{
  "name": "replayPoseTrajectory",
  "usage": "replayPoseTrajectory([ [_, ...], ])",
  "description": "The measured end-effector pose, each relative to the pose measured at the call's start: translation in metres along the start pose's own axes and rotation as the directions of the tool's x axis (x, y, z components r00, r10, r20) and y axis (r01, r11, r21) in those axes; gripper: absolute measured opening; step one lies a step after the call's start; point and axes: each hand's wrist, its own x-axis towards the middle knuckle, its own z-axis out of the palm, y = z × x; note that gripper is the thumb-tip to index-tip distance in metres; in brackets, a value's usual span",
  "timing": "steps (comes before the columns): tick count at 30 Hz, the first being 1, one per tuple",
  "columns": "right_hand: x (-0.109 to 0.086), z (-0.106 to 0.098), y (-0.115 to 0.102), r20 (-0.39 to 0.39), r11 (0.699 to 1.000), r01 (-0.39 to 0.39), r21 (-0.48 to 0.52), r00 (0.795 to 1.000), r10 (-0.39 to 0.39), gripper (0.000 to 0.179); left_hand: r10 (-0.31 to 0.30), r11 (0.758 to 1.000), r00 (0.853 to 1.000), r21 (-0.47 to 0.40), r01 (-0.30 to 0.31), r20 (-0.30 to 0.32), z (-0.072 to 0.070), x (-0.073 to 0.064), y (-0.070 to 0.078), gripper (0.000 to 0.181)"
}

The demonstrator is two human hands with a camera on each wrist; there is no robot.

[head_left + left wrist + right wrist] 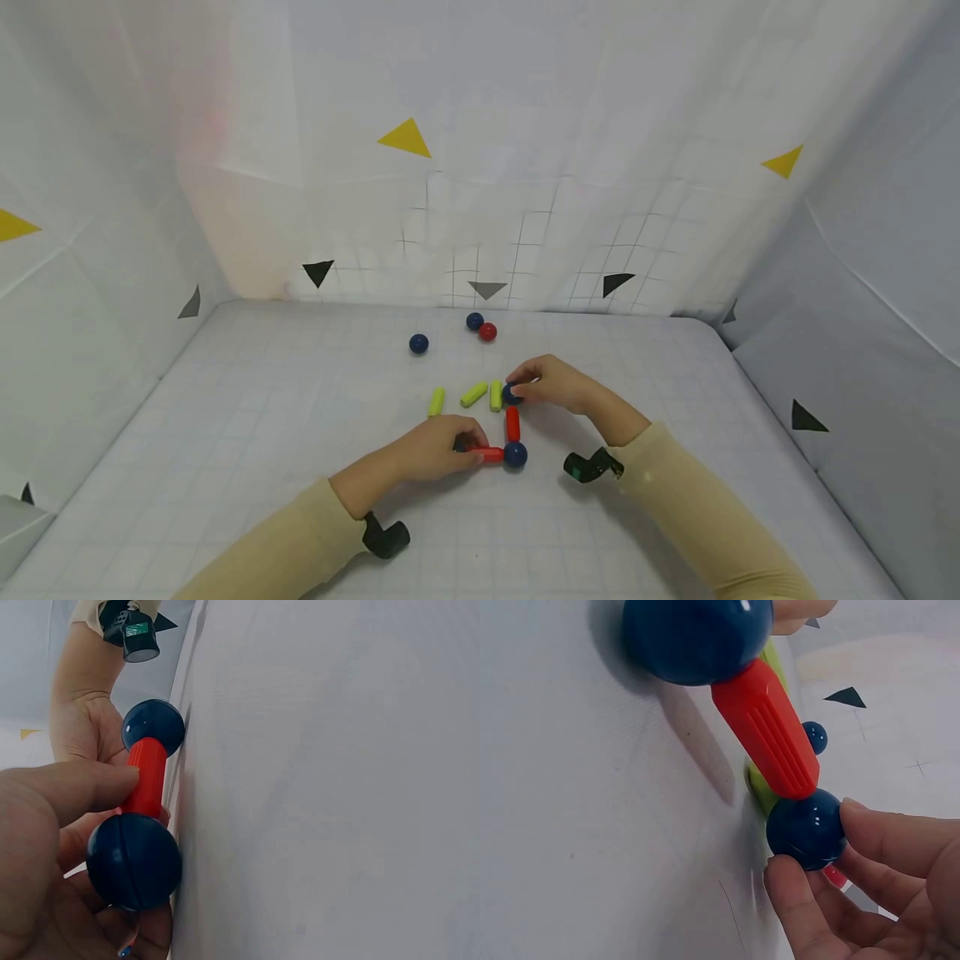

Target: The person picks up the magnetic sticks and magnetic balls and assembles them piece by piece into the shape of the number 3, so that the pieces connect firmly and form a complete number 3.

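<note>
My left hand (431, 450) pinches a red rod (148, 776) between thumb and fingers. That rod has a blue ball (135, 862) at its near end and joins a second blue ball (515, 455) at the corner. From the corner ball a second red rod (513, 424) runs away from me, at about a right angle to the first. At its far end my right hand (555, 385) pinches another blue ball (808, 829) with thumb and fingertips; ball and rod end meet in the right wrist view.
Several yellow-green rods lie close by: one (496, 396) beside the right hand's ball, one (473, 394) slanted, one (437, 402) beyond the left hand. Farther back are a blue ball (418, 343), another blue ball (475, 321) and a red ball (487, 332). White cloth walls enclose the table.
</note>
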Motion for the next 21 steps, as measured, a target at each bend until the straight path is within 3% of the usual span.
replayPoseTrajectory([
  [12, -0.0049, 0.0031, -0.0019, 0.036, 1.000, -0.005, 0.031, 0.999, 0.004, 0.028, 0.016, 1.000, 1.000, -0.002, -0.016, -0.004, 0.0003, 0.0015, -0.0018, 0.009],
  [21, -0.0074, 0.0080, -0.0031, 0.015, 0.999, -0.009, 0.045, 1.000, 0.008, 0.028, 0.012, 1.000, 1.000, -0.001, -0.012, -0.006, 0.0001, 0.0007, -0.0006, 0.009],
])
